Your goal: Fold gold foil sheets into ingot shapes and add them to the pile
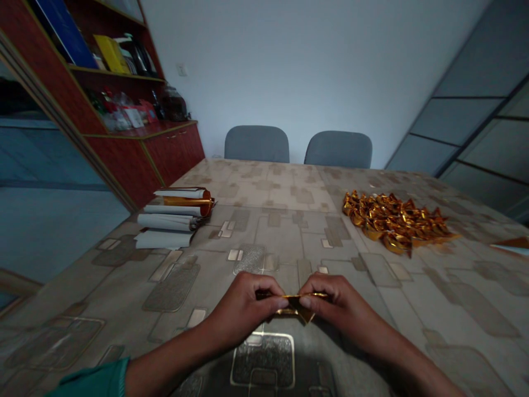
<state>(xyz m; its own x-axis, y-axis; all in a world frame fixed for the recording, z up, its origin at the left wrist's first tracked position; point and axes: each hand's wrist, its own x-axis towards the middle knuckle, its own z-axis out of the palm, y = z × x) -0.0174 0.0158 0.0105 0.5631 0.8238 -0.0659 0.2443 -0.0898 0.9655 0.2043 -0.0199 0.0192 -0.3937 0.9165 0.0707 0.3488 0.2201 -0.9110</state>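
Observation:
A small folded piece of gold foil paper is pinched between both my hands just above the table. My left hand grips its left end with curled fingers. My right hand grips its right end, thumb pressed on the fold. A pile of several finished gold folded pieces lies on the table to the far right. A stack of curled white-and-gold paper sheets lies at the far left.
The table is covered with a patterned beige cloth. Two grey chairs stand at the far edge. A red-brown shelf cabinet with clutter stands at the left. Another gold sheet shows at the right edge.

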